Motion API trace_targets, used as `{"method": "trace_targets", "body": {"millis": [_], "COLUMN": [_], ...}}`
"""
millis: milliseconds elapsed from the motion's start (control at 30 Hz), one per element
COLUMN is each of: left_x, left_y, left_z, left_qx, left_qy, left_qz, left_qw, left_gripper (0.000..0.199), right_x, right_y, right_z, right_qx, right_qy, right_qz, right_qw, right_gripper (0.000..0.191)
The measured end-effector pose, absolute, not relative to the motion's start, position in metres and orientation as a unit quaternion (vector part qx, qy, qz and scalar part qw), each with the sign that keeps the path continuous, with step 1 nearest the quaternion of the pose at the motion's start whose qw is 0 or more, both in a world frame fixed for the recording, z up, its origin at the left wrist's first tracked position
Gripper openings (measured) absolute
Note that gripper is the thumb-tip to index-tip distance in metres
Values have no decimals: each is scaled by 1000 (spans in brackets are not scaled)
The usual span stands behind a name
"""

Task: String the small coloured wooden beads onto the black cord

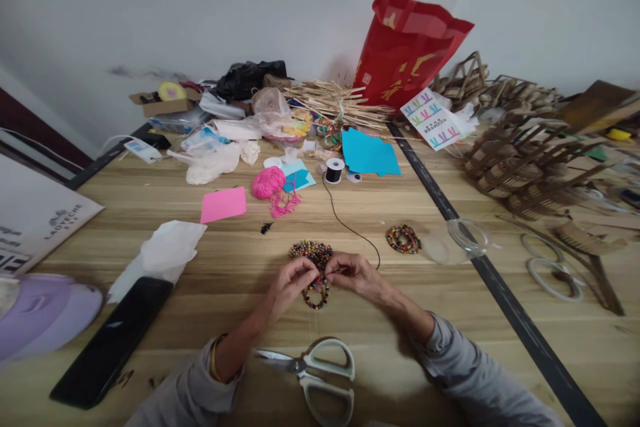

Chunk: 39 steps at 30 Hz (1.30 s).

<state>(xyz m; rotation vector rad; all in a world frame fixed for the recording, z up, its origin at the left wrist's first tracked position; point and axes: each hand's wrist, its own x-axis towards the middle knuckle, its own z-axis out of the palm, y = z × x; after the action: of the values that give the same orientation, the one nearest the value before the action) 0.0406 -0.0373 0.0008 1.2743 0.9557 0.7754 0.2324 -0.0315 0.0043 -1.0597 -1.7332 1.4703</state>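
Between my two hands a small beaded bracelet (316,305) of multicoloured beads hangs in a loop just above the table. My left hand (296,278) is closed in a pinch at the loop's upper end. Close beside it, my right hand (356,275) pinches at the same spot; the cord ends between the fingertips are too small to make out. Right behind the fingers lies a heap of similar beaded strands (309,251). Nearer to me are white-handled scissors (300,365), their blades pointing left. A coiled beaded strand (403,239) rests to the right.
A spool of black cord (334,171) stands ahead, its cord trailing toward my right hand. Pink yarn (269,183), blue paper (371,152) and pink paper (223,204) lie beyond. A black phone (113,340) is at left, small woven baskets (500,170) at right, a red bag (407,53) behind.
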Motion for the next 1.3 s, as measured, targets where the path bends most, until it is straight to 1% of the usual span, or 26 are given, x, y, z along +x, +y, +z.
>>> {"method": "trace_targets", "body": {"millis": [167, 300, 567, 800, 1033, 1300], "left_x": [42, 42, 41, 43, 42, 44], "left_y": [-37, -37, -36, -39, -39, -43], "left_z": [1, 2, 2, 6, 2, -1], "left_qx": [531, 560, 586, 553, 509, 486], "left_qy": [415, 411, 400, 404, 396, 403], "left_qz": [323, 306, 298, 302, 292, 302], "left_qw": [665, 651, 639, 664, 706, 715], "left_gripper": [27, 26, 26, 21, 21, 19], "right_x": [231, 231, 231, 229, 225, 223], "right_y": [-32, -33, -34, -37, -41, -44], "right_z": [6, 10, 15, 7, 10, 11], "right_qx": [-401, -409, -393, -393, -405, -412], "right_qy": [-681, -707, -733, -731, -737, -744], "right_qz": [522, 485, 465, 454, 427, 409], "right_qw": [320, 313, 305, 322, 332, 331], "right_gripper": [15, 13, 13, 12, 9, 12]}}
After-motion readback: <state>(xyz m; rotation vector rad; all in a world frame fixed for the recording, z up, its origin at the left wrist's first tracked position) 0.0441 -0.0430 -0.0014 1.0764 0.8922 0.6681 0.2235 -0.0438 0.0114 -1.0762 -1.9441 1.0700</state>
